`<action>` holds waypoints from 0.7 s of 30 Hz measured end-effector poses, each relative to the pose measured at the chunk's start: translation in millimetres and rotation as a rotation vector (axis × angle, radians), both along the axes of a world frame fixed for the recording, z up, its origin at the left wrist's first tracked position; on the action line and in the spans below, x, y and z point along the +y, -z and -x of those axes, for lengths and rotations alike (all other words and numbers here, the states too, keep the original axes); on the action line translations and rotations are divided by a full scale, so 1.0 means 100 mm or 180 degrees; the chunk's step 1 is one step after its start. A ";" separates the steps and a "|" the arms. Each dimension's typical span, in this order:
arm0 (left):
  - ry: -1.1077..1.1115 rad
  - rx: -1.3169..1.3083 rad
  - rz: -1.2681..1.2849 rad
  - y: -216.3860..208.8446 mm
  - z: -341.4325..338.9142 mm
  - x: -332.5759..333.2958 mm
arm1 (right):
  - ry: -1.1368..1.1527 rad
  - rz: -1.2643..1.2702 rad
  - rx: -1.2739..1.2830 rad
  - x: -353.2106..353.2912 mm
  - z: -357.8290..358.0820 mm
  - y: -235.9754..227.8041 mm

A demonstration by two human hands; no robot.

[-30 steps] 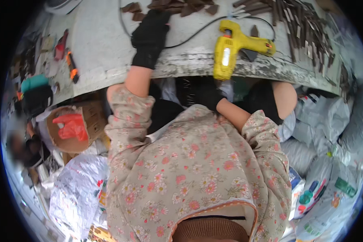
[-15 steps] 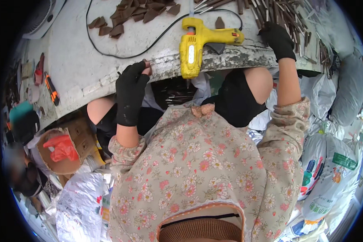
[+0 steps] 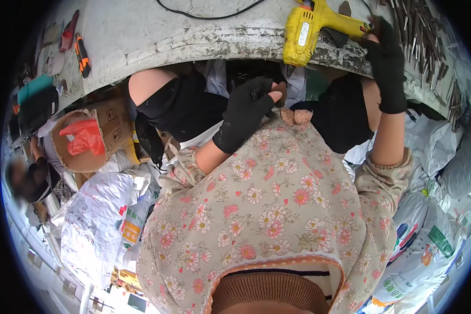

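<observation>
One left hand [image 3: 244, 116], black-gloved with bare fingertips, low in front of a floral smock [image 3: 267, 209], thumb and finger pinched on a small brown piece [image 3: 282, 95], nearer the body than the table edge. One right hand [image 3: 388, 70], likewise gloved, over the table edge, fingertips just beside the handle end of a yellow glue gun [image 3: 304, 34]; touching or apart, impossible to tell. Glue gun lying on the scuffed pale table [image 3: 141, 36], nozzle [image 3: 289, 71] projecting past the near edge. Many slim dark-brown sticks [image 3: 416, 42], heaped at table right. One black cable [image 3: 214, 17], curved. One orange-and-black cutter [image 3: 81, 56], table left. One open cardboard box [image 3: 115, 123], below table level at left, red plastic bag [image 3: 86, 137] inside.
</observation>
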State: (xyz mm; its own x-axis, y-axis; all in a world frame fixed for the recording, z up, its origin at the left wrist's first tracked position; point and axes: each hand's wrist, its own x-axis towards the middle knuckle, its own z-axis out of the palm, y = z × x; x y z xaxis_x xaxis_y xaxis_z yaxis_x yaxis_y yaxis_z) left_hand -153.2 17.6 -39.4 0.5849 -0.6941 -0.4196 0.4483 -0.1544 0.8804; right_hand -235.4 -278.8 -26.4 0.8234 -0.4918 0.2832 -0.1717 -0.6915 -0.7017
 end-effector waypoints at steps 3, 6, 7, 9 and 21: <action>0.0004 0.0054 -0.0143 0.01 0.02 0.00 | -0.0179 0.0244 0.0395 0.29 -0.20 -0.07; -0.0010 0.0020 -0.0134 0.03 0.04 -0.02 | -0.0110 0.0802 0.0944 0.39 -0.24 -0.13; 0.0007 0.0017 -0.0091 0.04 0.05 -0.03 | -0.0139 0.0638 0.0956 0.41 -0.24 -0.12; 0.0056 -0.0043 -0.0103 0.04 0.05 -0.05 | -0.0233 0.0724 0.0938 0.33 -0.23 -0.07; -0.0232 0.0058 -0.0056 -0.07 0.08 -0.17 | -0.0604 0.1414 0.0679 0.07 -0.12 -0.04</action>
